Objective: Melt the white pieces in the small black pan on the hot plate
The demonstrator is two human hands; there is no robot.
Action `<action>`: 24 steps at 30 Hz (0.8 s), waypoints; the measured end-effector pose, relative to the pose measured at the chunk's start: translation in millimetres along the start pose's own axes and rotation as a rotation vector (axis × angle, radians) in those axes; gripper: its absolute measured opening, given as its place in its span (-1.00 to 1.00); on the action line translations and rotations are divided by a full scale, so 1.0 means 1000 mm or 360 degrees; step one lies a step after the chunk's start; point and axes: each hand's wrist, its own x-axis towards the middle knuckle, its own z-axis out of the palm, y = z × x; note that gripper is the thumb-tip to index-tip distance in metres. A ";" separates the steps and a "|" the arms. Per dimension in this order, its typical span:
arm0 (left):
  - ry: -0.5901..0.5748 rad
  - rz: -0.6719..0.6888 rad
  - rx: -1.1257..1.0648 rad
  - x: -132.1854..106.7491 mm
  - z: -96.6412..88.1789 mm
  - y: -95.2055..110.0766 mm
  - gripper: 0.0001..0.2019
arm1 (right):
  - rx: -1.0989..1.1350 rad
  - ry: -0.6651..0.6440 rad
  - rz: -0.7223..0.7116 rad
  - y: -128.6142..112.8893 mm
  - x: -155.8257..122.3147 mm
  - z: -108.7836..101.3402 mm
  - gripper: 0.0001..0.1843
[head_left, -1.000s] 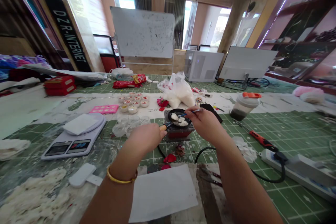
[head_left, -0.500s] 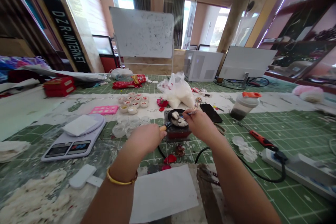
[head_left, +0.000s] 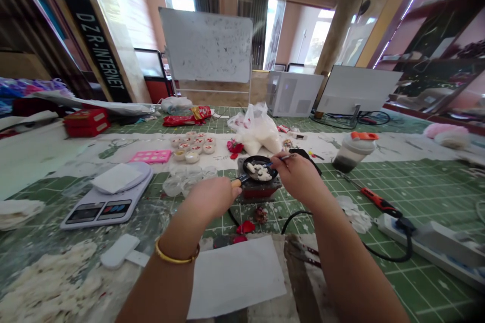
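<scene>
My left hand (head_left: 214, 198) is closed round the wooden handle of a small black frying pan (head_left: 273, 173). The pan rests over a small hot plate with a red front (head_left: 259, 193). White lumps (head_left: 261, 172), perhaps wax, lie in the pan. My right hand (head_left: 297, 174) pinches a thin stirring tool (head_left: 270, 164) whose blue lower part reaches into the pan among the lumps; its exact kind I cannot make out. Behind the pan stands a plastic bag of white material (head_left: 259, 133).
Small filled cups (head_left: 194, 147), a pink mould (head_left: 150, 156) and a kitchen scale (head_left: 109, 197) stand to the left. White paper (head_left: 238, 277) lies in front. To the right are a shaker bottle (head_left: 352, 151), a red-handled soldering iron (head_left: 379, 202) and a power strip (head_left: 428, 247) with a black cable.
My right hand has moved a little to the right, drawing the tool toward the pan's right side. The white lumps have shifted in the pan. My left hand stays on the handle.
</scene>
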 end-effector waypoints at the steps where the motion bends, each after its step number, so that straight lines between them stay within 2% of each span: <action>1: -0.0002 0.0007 0.0004 0.000 0.000 0.000 -0.57 | -0.0027 -0.0004 -0.0002 0.000 -0.001 -0.002 -0.64; 6: 0.0027 -0.0045 0.0016 0.001 0.002 -0.001 -0.58 | -0.0062 -0.0094 -0.0020 0.004 0.000 -0.003 -0.68; 11: 0.0041 0.0045 0.0015 0.002 0.002 -0.002 -0.58 | -0.0027 -0.0062 -0.0005 0.003 -0.002 -0.007 -0.65; 15: 0.0015 -0.0042 0.0002 0.001 0.001 -0.001 -0.57 | -0.0086 -0.0134 -0.0009 0.003 0.000 -0.003 -0.65; 21: 0.0010 0.0022 0.0017 0.002 0.001 -0.001 -0.57 | 0.0002 0.0043 0.0046 0.006 0.000 -0.004 -0.65; 24: 0.0033 -0.0044 0.0002 0.001 0.001 -0.001 -0.57 | 0.0008 0.0023 0.0044 0.006 0.001 -0.002 -0.67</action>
